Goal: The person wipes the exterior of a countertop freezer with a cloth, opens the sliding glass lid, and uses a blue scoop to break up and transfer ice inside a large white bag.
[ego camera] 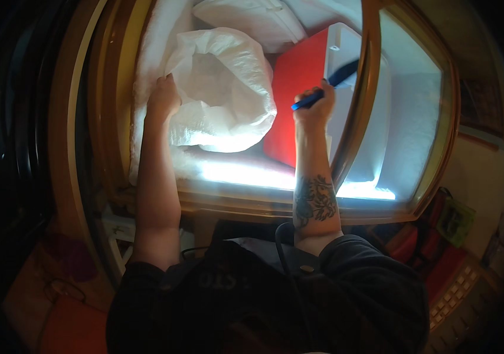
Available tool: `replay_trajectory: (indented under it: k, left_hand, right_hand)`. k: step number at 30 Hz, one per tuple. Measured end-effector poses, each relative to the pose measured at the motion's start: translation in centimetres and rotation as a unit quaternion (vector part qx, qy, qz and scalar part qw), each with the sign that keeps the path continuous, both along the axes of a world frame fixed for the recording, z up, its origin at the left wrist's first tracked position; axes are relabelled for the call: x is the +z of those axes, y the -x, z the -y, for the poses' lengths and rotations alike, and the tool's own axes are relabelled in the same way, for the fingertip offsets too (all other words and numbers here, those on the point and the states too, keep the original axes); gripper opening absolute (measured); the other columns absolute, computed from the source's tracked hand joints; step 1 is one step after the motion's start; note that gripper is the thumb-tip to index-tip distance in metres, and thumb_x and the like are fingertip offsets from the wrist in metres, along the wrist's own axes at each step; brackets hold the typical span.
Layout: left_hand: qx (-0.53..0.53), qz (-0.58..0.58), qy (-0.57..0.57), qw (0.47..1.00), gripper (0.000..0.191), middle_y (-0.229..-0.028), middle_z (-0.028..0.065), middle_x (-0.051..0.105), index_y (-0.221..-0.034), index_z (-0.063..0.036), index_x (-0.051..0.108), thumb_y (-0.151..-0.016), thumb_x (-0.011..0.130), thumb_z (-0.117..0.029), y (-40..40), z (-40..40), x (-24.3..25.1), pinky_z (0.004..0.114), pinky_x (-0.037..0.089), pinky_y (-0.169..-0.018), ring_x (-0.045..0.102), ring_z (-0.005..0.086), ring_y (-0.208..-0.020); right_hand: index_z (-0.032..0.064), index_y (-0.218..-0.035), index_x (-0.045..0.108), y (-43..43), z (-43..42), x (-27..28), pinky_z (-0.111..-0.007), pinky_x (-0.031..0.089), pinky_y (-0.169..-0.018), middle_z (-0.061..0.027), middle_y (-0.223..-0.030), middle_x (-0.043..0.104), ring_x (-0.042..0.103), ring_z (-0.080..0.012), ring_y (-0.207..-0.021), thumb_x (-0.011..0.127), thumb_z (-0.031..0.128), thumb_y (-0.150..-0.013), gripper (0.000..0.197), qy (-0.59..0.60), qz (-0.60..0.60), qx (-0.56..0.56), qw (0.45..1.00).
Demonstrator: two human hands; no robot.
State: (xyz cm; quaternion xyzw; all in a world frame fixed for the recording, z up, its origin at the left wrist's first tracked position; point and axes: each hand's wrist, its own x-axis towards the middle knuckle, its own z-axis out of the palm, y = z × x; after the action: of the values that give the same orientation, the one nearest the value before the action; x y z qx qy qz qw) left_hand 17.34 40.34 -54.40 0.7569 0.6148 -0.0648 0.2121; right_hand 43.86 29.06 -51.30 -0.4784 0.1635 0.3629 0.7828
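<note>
My left hand (163,98) grips the left edge of a white woven plastic sack (243,48). The sack's mouth gapes upward, and its rim is folded outward. In my right hand (317,108) is a blue-handled tool (307,100) with a flat, dark far end that points up and to the right. That end reaches the lid's frame, so its exact shape is hard to tell. Below the tool lies a red and white box (298,71), likely a cooler, beside the sack. Both hands are inside a chest freezer with frosted walls (157,48).
A framed glass lid (411,101) covers the freezer's right part, its frame (364,95) close to my right hand. A bright light strip (247,175) runs along the near inner wall. Behind the sack rests a white panel-like item (247,20). A green item (455,220) lies outside, at right.
</note>
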Motion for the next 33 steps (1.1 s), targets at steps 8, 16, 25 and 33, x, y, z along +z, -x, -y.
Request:
replay_trajectory:
  k: [8,16,25,33]
  left_hand:
    - [0.021,0.024,0.007,0.999,0.043,-0.117,0.0205,0.043,-0.118,0.0005,0.04,-0.075,0.044,-0.001,-0.2,0.2,0.7,0.037,0.038,-0.09,0.045,0.0341,-0.107]
    - [0.004,0.006,-0.021,1.0,0.034,-0.116,0.02,0.044,-0.115,0.0019,0.042,-0.081,0.038,-0.001,0.3,0.8,1.3,0.038,0.043,-0.085,0.051,0.0342,-0.1]
    - [-0.014,0.012,-0.011,1.0,0.029,-0.112,0.0196,0.047,-0.109,0.0025,0.046,-0.081,0.041,-0.002,-0.3,1.5,2.4,0.039,0.045,-0.081,0.054,0.0344,-0.095]
    - [-0.022,-0.003,-0.014,1.0,0.025,-0.107,0.0192,0.049,-0.105,0.0024,0.048,-0.081,0.041,-0.003,0.8,1.3,2.3,0.039,0.045,-0.08,0.055,0.0343,-0.093]
  right_hand:
    - [0.0095,-0.081,0.054,0.3,-0.1,0.3,-0.025,0.027,-0.038,0.0019,-0.058,0.044,0.04,-0.0112,-0.042,0.06,0.016,-0.07,0.014,-0.154,-0.102,0.024,0.982]
    - [-0.0002,-0.095,0.057,6.0,-2.5,-1.0,-0.037,0.048,-0.06,-0.0136,-0.082,0.061,0.06,-0.0229,-0.07,0.06,0.016,-0.069,0.031,0.238,0.459,0.642,0.566]
    - [0.0048,-0.094,0.062,11.1,-6.9,-12.9,-0.037,0.047,-0.076,-0.0164,-0.098,0.06,0.058,-0.0304,-0.091,0.055,0.014,-0.071,0.026,0.372,0.574,0.683,0.254]
    - [0.0025,-0.103,0.054,10.8,-8.3,-13.2,-0.037,0.047,-0.076,-0.0143,-0.098,0.06,0.058,-0.0289,-0.092,0.05,0.013,-0.073,0.031,0.317,0.579,0.697,0.28]
